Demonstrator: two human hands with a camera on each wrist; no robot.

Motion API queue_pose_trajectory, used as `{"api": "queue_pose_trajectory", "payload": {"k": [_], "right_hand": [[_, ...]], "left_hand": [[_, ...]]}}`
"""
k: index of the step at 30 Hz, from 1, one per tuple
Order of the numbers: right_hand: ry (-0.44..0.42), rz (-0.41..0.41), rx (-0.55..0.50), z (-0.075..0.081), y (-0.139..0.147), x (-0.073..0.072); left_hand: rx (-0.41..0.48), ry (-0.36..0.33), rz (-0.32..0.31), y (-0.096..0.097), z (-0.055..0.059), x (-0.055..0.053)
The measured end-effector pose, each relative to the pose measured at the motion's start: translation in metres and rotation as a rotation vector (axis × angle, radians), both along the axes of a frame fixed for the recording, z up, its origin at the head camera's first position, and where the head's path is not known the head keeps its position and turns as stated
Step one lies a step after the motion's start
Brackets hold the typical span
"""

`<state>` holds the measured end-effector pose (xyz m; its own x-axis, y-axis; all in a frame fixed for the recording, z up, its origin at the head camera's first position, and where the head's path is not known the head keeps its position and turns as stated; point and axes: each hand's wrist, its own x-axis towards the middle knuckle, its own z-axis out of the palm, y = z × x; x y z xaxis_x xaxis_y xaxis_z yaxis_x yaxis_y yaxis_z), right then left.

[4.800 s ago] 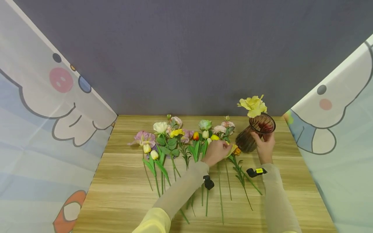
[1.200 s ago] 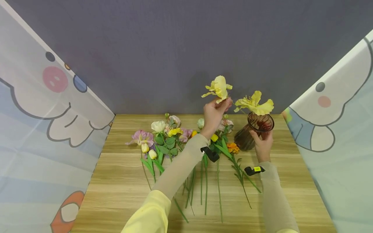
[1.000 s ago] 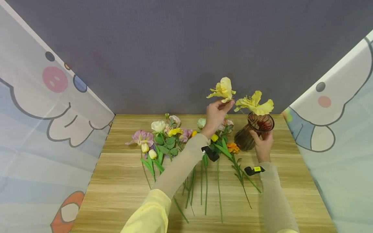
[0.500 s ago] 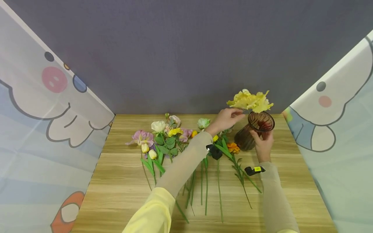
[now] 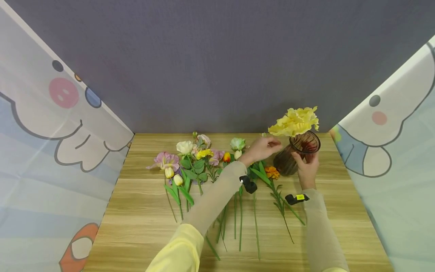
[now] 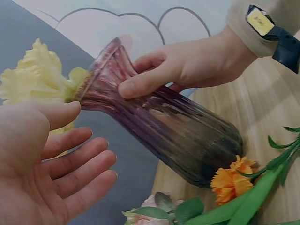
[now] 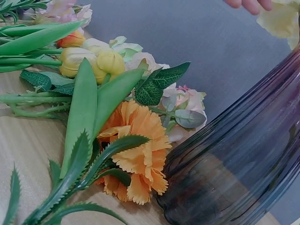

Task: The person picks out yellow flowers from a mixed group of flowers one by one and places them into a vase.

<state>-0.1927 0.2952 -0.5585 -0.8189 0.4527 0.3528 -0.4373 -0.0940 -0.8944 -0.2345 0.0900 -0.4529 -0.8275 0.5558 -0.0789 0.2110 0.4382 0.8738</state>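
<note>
A ribbed, smoky purple glass vase (image 5: 284, 161) stands tilted toward the right on the table. My right hand (image 5: 308, 172) grips it just below the flared rim, with the thumb across the glass in the left wrist view. Two pale yellow flowers (image 5: 293, 122) with ruffled petals overlap above the vase mouth, their stems inside the neck. Just left of the rim, my left hand (image 6: 56, 164) holds nothing, its fingers spread and relaxed below the yellow petals. An orange carnation (image 7: 136, 154) lies right against the vase's base.
Loose artificial flowers lie across the wooden table (image 5: 136, 226), stems toward the front: white-yellow tulips (image 5: 174, 176), a white rose (image 5: 185, 147), a purple flower (image 5: 166, 161) and a pale green bloom (image 5: 237, 143). A grey wall (image 5: 210, 68) rises behind the table.
My left hand picked a second yellow flower off the table, lifted it and carried it right to the vase. It has since let go and drawn slightly left. My right hand stays on the vase.
</note>
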Motion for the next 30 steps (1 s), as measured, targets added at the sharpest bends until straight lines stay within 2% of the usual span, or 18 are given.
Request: {"api": "queue_pose_trajectory", "payload": {"k": [3, 9, 15, 19, 26, 30], "right_hand": [[-0.003, 0.006, 0.000, 0.000, 0.000, 0.000], [-0.027, 0.006, 0.038, 0.000, 0.001, 0.001], [-0.033, 0.008, 0.038, -0.001, 0.002, 0.001], [-0.040, 0.008, 0.034, -0.002, 0.002, 0.000], [-0.059, 0.000, 0.033, -0.001, 0.002, 0.000], [-0.063, -0.005, 0.040, -0.001, 0.002, 0.000]], "left_hand": [[0.002, -0.016, -0.005, 0.000, -0.004, 0.003], [-0.035, 0.011, -0.020, -0.001, -0.015, 0.010], [-0.041, -0.056, -0.009, -0.002, -0.030, 0.019], [-0.035, -0.114, 0.006, -0.003, -0.044, 0.026], [-0.084, -0.131, 0.029, -0.001, -0.067, 0.042], [-0.121, -0.168, 0.069, 0.002, -0.077, 0.053]]}}
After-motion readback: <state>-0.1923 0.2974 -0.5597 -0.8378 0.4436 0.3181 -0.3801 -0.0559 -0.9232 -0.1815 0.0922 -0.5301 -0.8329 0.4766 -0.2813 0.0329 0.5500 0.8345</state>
